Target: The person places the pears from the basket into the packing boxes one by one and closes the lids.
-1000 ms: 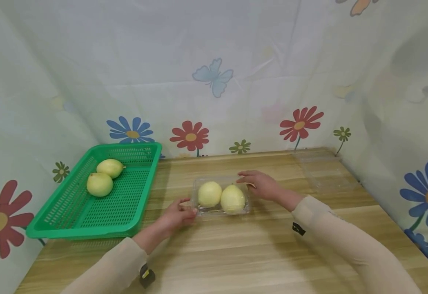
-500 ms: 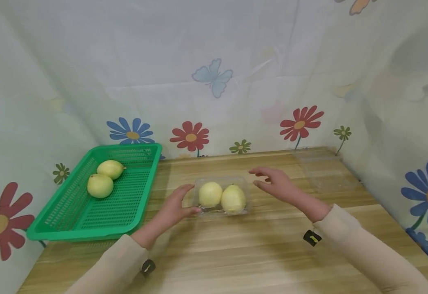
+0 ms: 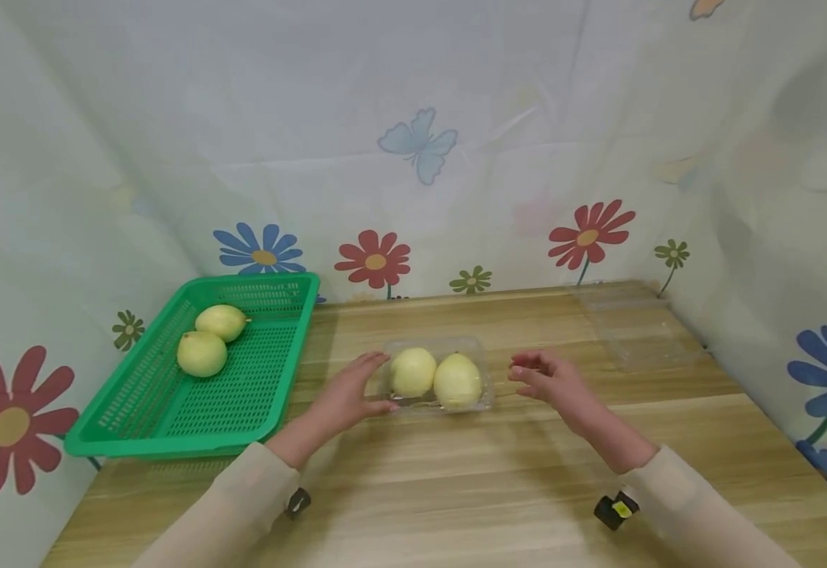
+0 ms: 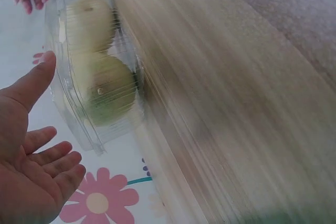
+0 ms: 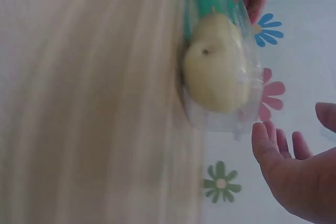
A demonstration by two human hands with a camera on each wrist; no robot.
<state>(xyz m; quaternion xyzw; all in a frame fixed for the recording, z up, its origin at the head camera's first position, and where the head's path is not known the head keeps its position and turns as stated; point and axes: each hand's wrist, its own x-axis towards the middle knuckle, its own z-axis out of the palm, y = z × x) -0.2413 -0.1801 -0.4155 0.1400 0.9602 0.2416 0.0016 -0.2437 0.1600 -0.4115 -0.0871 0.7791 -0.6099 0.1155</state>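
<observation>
A clear plastic box (image 3: 486, 404) sits mid-table with two pale yellow pears inside, the left pear (image 3: 413, 372) touching the right pear (image 3: 458, 383). My left hand (image 3: 342, 398) is spread at the box's left side, thumb tip near its front left corner and fingers further back. In the left wrist view, that palm faces the box with the fingers extended. My right hand (image 3: 555, 388) hovers to the right of the box, fingers loosely bent, nothing in it. A gap separates it from the box in the head view.
At the left stands a green plastic basket (image 3: 282, 394) holding two more pears (image 3: 202, 354). Another transparent plastic piece (image 3: 634, 327) lies at the back right of the wooden table (image 3: 442, 497). Flower-patterned sheets (image 3: 278, 181) rise behind the table and along both sides.
My right hand has left the box's right edge, moving right and a little toward me. The left hand's fingers have spread from the front left corner. The box stays in place.
</observation>
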